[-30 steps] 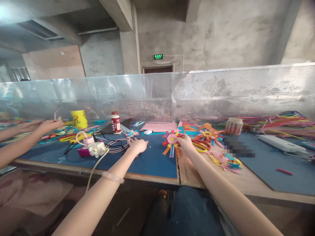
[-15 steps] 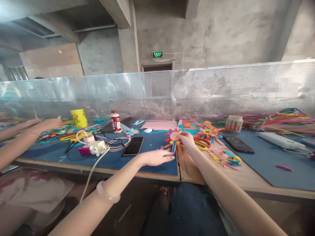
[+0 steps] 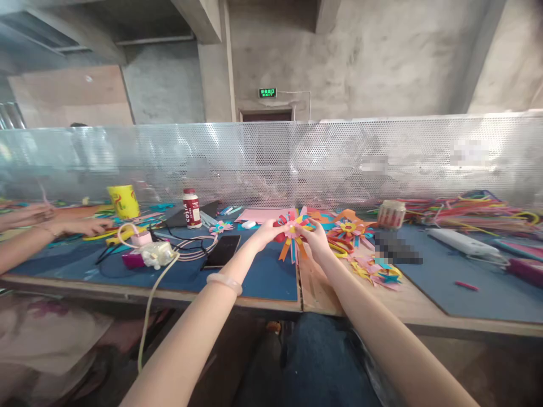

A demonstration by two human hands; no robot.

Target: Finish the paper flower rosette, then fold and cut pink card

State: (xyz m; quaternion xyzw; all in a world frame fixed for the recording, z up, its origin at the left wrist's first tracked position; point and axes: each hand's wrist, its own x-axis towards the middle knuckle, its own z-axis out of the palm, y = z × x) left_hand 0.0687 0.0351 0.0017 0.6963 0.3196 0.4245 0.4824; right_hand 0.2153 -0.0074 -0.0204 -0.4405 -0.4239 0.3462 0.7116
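Observation:
A paper flower (image 3: pixel 292 228) with a pink centre, looped coloured petals and hanging orange, yellow and blue strips is held up over the table's edge area. My left hand (image 3: pixel 268 234) grips its left side, fingers closed at the petals. On the other side, my right hand (image 3: pixel 316 238) pinches the flower's right edge. A second paper flower (image 3: pixel 348 227), orange with a yellow centre, lies just right of my right hand. Yellow-handled scissors (image 3: pixel 339 247) lie partly hidden behind that hand.
Paper scraps (image 3: pixel 377 270) lie on the right. A black phone (image 3: pixel 223 251), a charger with cables (image 3: pixel 156 254) and a Costa bottle (image 3: pixel 191 209) are on the left. A co-worker's hands (image 3: pixel 91 226) work at far left. A perforated metal screen (image 3: pixel 271 164) stands behind.
My left hand has risen from the blue mat and taken hold of the flower's left side. My right hand still holds it. The view has shifted slightly.

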